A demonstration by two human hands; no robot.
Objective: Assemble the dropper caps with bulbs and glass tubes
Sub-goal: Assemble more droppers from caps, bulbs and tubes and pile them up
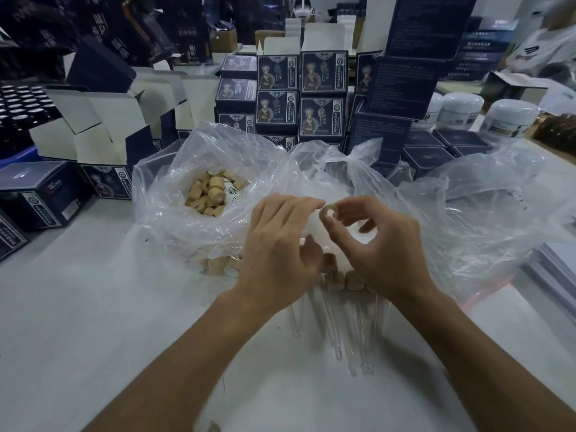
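Note:
My right hand pinches a tan dropper cap between thumb and fingers, its white centre facing me. My left hand hovers just left of it, fingers curled over something white that I cannot make out. Below the hands lie several assembled droppers on the table, tan caps at the top and clear glass tubes pointing toward me. A clear plastic bag to the left holds a heap of loose tan caps.
A second crumpled clear bag spreads to the right. Stacks of dark blue cartons and open white-flapped boxes line the back. White jars stand far right. A paper stack sits at the right edge of the grey table.

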